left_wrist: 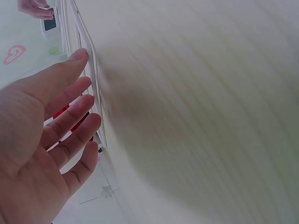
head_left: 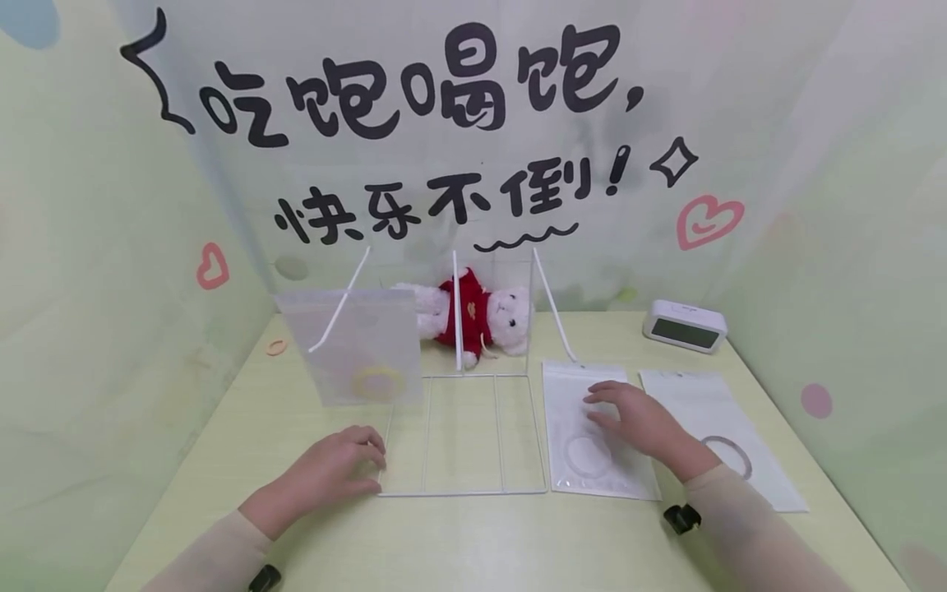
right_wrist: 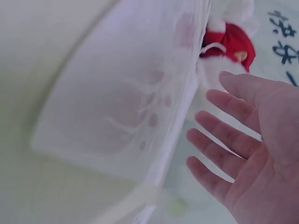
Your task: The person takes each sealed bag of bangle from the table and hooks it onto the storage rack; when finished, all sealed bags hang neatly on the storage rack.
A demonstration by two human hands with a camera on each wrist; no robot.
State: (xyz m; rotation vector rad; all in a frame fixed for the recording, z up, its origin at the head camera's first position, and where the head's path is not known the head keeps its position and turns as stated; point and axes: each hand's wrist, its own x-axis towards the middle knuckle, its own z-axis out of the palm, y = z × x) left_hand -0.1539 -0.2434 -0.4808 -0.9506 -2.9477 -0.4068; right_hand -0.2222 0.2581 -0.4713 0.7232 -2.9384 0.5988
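Observation:
A white wire rack [head_left: 464, 493] stands mid-table, with several slanting prongs above its flat base. My left hand [head_left: 336, 464] is at the base's left side, thumb by the front corner; its fingers [left_wrist: 74, 116] are loosely spread along the wire in the left wrist view. A translucent bag [head_left: 318, 329] with a yellow ring [head_left: 377, 383] inside hangs at the left prong. Over a flat white packet [head_left: 570, 411] right of the rack, my right hand [head_left: 639, 419] is held with relaxed, spread fingers [right_wrist: 219, 154] and nothing in them. That packet shows a pale round shape.
Another white packet [head_left: 762, 469], with a greyish ring on it, lies farther right, partly behind my right forearm. A white digital clock [head_left: 685, 326] stands at the back right. Behind the rack lies a plush toy [head_left: 473, 316] in red. A small orange ring [head_left: 277, 347] is at the left.

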